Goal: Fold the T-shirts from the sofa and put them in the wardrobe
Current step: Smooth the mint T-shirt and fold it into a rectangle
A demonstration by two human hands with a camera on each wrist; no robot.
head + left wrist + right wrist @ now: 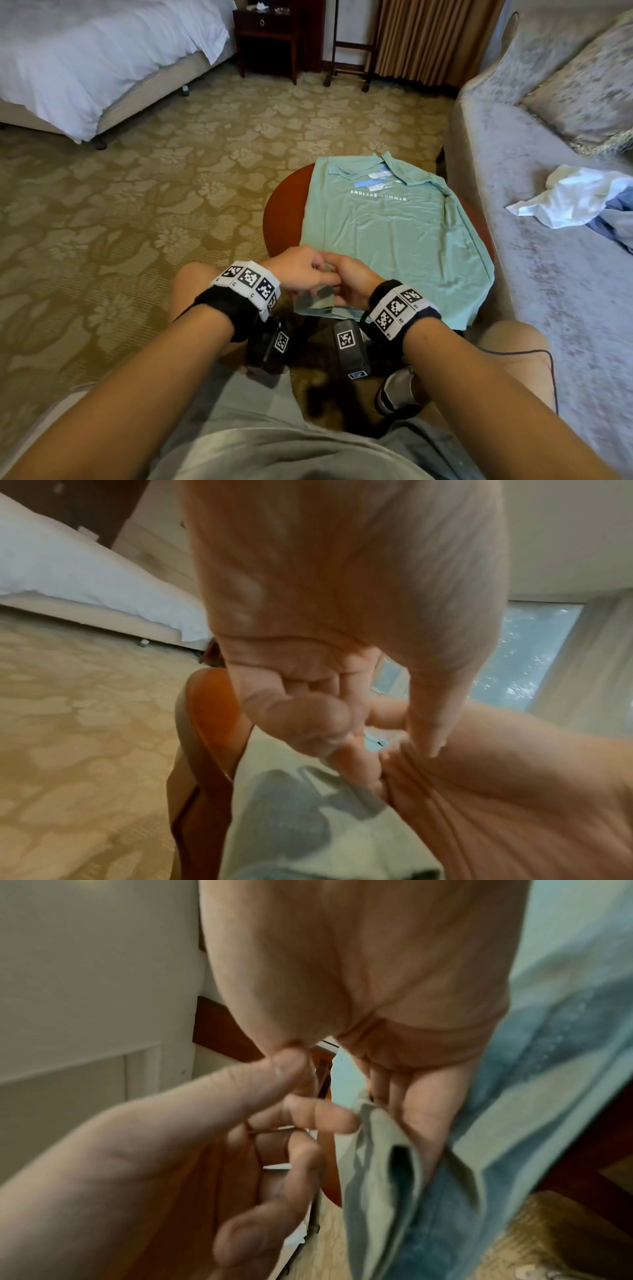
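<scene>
- Sitting right at the round wooden tabletop with the mint-green T-shirt spread flat on it, print side up, collar at the far end and hem hanging off the near edge toward my lap.
- Key bit for the next move: the shirt's long axis runs straight away from me, so the whole body of it lies ahead of both hands. I figure the hem has to travel forward, up toward the collar.
- Both hands are bunched together at the near hem, left of the shirt's centre line. Neither is really nearer, they're touching each other.
- My left hand has its fingers curled in, pinching the hem edge. The left wrist view shows the fingertips closed over a bit of green cloth.
- My right hand is also gripping the hem, with a fold of fabric tucked against the palm in the right wrist view.
- Wrists sit low, palms down and turned slightly inward.
- More clothes are still piled on the sofa to my right, so I'd say plenty of folding left. No wardrobe in sight.
</scene>
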